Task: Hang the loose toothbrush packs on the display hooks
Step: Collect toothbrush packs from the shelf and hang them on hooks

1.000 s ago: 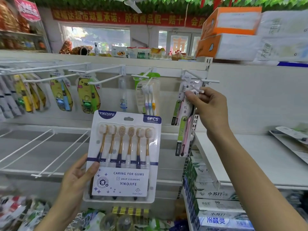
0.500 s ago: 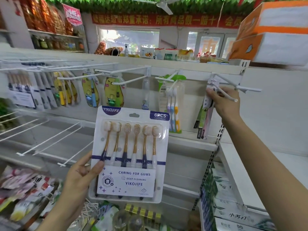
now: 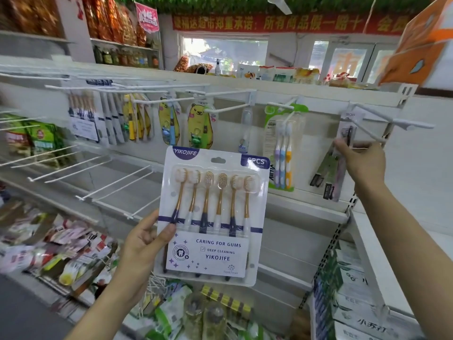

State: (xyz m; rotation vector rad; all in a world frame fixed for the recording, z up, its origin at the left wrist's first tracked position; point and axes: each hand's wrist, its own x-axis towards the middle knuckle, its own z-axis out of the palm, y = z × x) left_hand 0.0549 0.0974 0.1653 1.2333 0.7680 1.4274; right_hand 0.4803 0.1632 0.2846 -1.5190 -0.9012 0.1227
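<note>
Below bare hooks (image 3: 137,185), left hand (image 3: 144,244) grips six-pack (image 3: 213,217) edge; right hand (image 3: 362,163) pinches hung pack (image 3: 343,143).

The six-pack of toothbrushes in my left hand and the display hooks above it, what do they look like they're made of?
The six-pack looks like glossy printed card under a clear moulded plastic blister: glare runs across the raised bubble over the brush heads. The brush handles look like translucent amber plastic with dark and white bases. The display hooks appear to be thin metal wire with a smooth white coating, though plastic can't be excluded.

Right hand (image 3: 362,163) now lower on the slim toothbrush pack (image 3: 343,153), off its top near the hook (image 3: 372,128).
</note>
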